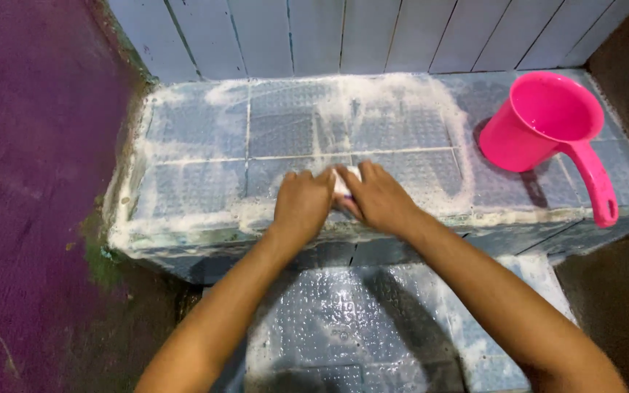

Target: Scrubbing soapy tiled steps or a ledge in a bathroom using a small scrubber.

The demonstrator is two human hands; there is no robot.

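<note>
Brush (345, 183) gripped: left hand (302, 204), right hand (380, 198).

A home washing area or bathroom: a wet, soapy tiled step (205, 185) at twelve o'clock, pale tiled wall (373, 33) behind, a pink plastic water dipper (544, 120) at two o'clock.

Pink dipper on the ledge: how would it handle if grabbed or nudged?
The pink dipper looks like thin plastic, so probably light and stiff. It lies tilted on the wet, soapy tiled ledge, so likely slippery and apt to slide. Its long handle should limit rolling.
</note>
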